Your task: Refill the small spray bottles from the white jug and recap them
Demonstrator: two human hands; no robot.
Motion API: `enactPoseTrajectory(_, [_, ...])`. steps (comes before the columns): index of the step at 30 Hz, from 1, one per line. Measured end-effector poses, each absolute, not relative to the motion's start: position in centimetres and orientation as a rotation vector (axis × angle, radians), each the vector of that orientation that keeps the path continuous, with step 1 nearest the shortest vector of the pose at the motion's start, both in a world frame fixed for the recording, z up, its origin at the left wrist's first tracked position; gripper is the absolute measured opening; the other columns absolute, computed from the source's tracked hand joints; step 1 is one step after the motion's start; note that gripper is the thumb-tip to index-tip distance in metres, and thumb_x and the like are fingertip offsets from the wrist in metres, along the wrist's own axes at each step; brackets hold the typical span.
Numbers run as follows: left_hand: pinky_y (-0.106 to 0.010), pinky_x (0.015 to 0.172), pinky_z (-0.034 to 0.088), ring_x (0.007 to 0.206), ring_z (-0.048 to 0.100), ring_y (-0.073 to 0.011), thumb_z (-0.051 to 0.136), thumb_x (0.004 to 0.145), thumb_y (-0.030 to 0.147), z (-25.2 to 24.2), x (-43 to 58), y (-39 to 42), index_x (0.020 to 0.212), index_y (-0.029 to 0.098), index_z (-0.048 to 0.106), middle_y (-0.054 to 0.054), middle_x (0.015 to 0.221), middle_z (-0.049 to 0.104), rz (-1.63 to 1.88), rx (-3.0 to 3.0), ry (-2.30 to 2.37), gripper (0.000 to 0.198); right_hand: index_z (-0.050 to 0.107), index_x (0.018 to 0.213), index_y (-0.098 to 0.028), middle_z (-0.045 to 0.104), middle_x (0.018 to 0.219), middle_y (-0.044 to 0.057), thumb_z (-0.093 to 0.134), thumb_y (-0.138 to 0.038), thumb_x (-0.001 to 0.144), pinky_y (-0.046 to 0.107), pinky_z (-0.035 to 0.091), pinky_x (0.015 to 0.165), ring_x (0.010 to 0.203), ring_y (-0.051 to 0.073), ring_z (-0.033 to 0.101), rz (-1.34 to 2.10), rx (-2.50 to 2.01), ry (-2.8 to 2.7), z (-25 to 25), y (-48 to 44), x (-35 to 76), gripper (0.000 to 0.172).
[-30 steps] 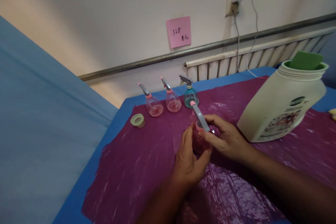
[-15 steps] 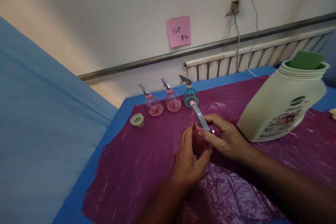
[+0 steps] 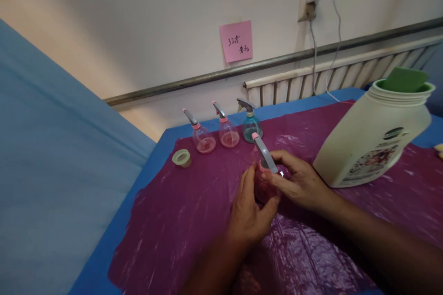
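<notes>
We have our left hand's (image 3: 251, 214) fingers clamped on a round, translucent plastic spray bottle with a grey-and-pink head (image 3: 266, 154); our right hand (image 3: 299, 184) grips near its collar, over the crinkled purple plastic sheet (image 3: 173, 216). Uneven pressure could make it slip — and knock the teal plastic spray bottle (image 3: 252, 130) beyond.

We see the nearest spray bottle (image 3: 262, 185) in reddish pink, its head (image 3: 266, 155) grey with a pink tip. The two farther clear bottles (image 3: 228, 137) show pink liquid and pink collars; the teal bottle (image 3: 253, 127) has a grey head. Under them we find a glossy purple sheet (image 3: 180, 221) on a blue cloth (image 3: 95, 262). The jug (image 3: 346, 147) is pale cream-green, with a dark oval and a reddish mottled label (image 3: 372, 162); the insert (image 3: 406, 79) is green, the note (image 3: 236, 41) pink with black writing.
</notes>
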State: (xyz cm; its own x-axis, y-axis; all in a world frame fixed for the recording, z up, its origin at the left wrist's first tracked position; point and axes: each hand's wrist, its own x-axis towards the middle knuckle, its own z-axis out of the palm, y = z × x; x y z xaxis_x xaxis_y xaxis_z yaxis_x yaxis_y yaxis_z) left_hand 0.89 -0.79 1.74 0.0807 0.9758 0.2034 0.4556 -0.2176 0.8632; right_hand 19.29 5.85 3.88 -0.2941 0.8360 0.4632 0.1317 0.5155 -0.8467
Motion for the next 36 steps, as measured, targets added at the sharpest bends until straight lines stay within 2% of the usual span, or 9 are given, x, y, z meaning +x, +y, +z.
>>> enactPoseTrajectory(6, [-0.061,0.137,0.042,0.165,0.05,-0.035,0.081,0.099,0.031,0.8,0.8,-0.7,0.173,0.032,0.038,-0.012,0.177,0.051,1.103,1.758,1.421,0.086,0.078,0.119,-0.028,0.081,0.114,0.005,0.078,-0.038,0.101,0.044,0.06,0.098,0.104,0.025,0.074,0.954,-0.859,-1.7,3.4,5.8,19.3,0.021])
enactPoseTrajectory(11, [-0.058,0.133,0.047,0.16,0.054,-0.0342,0.079,0.1,0.032,0.8,0.8,-0.6,0.174,0.032,0.037,-0.013,0.173,0.053,1.114,1.809,1.4,0.085,0.077,0.119,-0.028,0.08,0.112,0.004,0.08,-0.038,0.1,0.042,0.06,0.099,0.102,0.023,0.074,0.943,-0.867,-1.674,3.1,5.6,19.2,0.022])
enactPoseTrajectory(16, [-0.06,0.134,0.046,0.162,0.052,-0.0358,0.081,0.099,0.033,0.9,0.9,-0.7,0.176,0.032,0.034,-0.013,0.175,0.051,1.086,1.844,1.418,0.09,0.075,0.133,-0.029,0.08,0.12,0.005,0.079,-0.041,0.103,0.044,0.059,0.104,0.107,0.024,0.074,0.906,-0.866,-1.708,2.6,5.5,19.6,0.033])
enactPoseTrajectory(23, [-0.062,0.131,0.049,0.16,0.055,-0.0387,0.081,0.099,0.039,-0.2,1.1,-0.4,0.178,0.024,0.027,-0.019,0.173,0.053,1.113,1.924,1.46,0.097,0.078,0.13,-0.029,0.08,0.121,0.007,0.071,-0.047,0.109,0.045,0.059,0.105,0.109,0.027,0.075,0.858,-0.835,-1.781,2.8,5.6,20.2,0.028])
enactPoseTrajectory(36, [-0.063,0.128,0.052,0.157,0.058,-0.0397,0.081,0.098,0.04,0.1,1.5,-0.3,0.177,0.022,0.032,-0.021,0.17,0.057,1.114,1.886,1.467,0.094,0.078,0.131,-0.032,0.08,0.124,0.003,0.076,-0.044,0.107,0.041,0.059,0.106,0.113,0.024,0.076,0.841,-0.826,-1.755,1.7,5.8,20.4,0.027])
